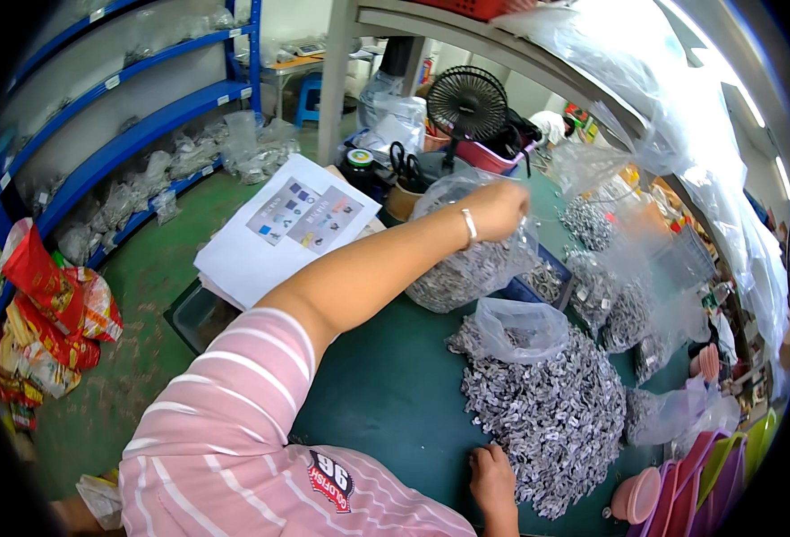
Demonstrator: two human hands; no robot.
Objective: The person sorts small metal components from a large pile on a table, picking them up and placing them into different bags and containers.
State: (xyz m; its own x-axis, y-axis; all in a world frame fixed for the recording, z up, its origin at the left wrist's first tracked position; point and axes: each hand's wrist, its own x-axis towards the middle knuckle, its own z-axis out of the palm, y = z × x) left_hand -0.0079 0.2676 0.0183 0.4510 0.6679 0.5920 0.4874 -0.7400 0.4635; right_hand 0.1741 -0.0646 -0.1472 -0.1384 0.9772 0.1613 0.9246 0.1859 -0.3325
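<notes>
Spillage could follow if the left hand (498, 211), curled, grip unclear, tips the bulging clear plastic bag (459, 277) at eleven o'clock from the silvery metal-piece heap (551, 416); right hand (492, 480) curls at seven, contents unclear.

- Before me, a broad heap of small grey metal-looking pieces (547, 412) lies loose on the green tabletop (368, 385).
- Farther from me, a large clear plastic bag (453, 282) bulges with similar pieces, its upper part wrinkled.
- A smaller translucent bag (522, 331) rests, rumpled, on my heap's far edge.
</notes>
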